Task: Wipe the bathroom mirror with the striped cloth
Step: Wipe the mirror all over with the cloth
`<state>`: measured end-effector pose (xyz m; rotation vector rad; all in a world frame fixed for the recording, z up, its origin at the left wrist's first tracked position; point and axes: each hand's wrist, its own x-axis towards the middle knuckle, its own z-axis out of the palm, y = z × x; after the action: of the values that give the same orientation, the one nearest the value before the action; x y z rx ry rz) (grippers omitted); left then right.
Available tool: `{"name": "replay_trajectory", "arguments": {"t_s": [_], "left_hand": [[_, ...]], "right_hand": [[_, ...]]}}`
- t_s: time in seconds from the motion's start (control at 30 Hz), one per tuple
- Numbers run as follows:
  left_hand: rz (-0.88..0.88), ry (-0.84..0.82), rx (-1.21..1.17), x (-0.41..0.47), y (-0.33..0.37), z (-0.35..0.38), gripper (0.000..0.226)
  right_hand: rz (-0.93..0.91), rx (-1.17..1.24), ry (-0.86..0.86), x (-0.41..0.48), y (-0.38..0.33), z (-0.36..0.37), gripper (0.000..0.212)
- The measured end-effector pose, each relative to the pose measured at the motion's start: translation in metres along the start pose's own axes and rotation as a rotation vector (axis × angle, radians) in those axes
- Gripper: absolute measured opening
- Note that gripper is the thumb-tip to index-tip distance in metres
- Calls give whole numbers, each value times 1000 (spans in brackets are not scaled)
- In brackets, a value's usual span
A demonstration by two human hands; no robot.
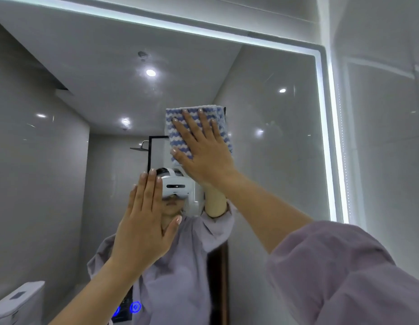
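A white light strip [331,137] is glowing beside the glossy tiled wall [391,137]; ceiling spotlights [150,72] are shining.

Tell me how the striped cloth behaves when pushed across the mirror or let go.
Probably soft and floppy: the cloth lies folded flat under the right hand. Its fluffy ridged weave likely glides over the smooth mirror without snagging. Let go, it would likely drop, since only the flat palm seems to pin it.

No lettering or numbers are legible; a blue glowing round icon [135,307] (symbol too blurred to read) sits low left on the mirror [286,172].
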<state>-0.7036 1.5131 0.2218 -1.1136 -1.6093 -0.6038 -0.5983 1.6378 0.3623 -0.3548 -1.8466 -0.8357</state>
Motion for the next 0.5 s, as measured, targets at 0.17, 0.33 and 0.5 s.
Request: {"name": "replay_trajectory", "arguments": {"t_s": [0.17, 0.33, 0.5], "left_hand": [[10, 1, -21, 0, 0, -2, 87], [19, 11, -35, -2, 0, -3, 86], [3, 8, -82, 0, 3, -5, 84]], "right_hand": [[116, -51, 4, -14, 45, -1, 68], [281, -37, -4, -25, 86, -6, 67], [496, 20, 29, -30, 96, -2, 70]]}}
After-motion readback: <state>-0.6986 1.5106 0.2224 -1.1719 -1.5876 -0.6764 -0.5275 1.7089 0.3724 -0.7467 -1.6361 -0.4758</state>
